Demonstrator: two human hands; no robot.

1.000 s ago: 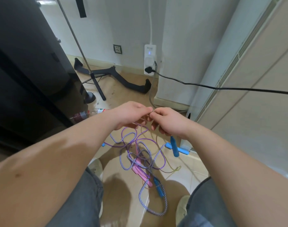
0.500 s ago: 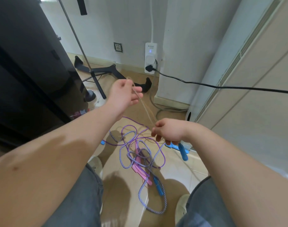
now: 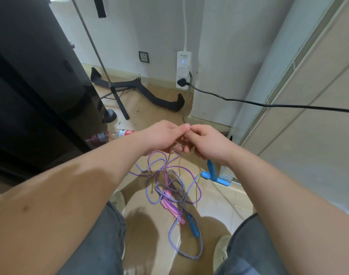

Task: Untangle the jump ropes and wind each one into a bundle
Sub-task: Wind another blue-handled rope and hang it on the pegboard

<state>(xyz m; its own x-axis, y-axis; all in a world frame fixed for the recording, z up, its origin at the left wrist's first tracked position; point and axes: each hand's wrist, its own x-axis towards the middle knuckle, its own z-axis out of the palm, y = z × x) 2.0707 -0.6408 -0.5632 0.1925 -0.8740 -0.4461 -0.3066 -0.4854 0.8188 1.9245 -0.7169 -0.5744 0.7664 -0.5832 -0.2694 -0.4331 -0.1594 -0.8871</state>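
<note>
purple and striped ropes [image 3: 170,192] lie tangled on the near floor [image 3: 219,197], none bundled, while left hand [image 3: 163,136] and right hand [image 3: 207,142], fingers curled, pinch a pale cord [image 3: 167,161].

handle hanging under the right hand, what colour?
Blue. The handle hangs just below the right hand, clearest in the head view.

Home room: wall socket [image 3: 143,57], tiled floor [image 3: 219,205]
</note>
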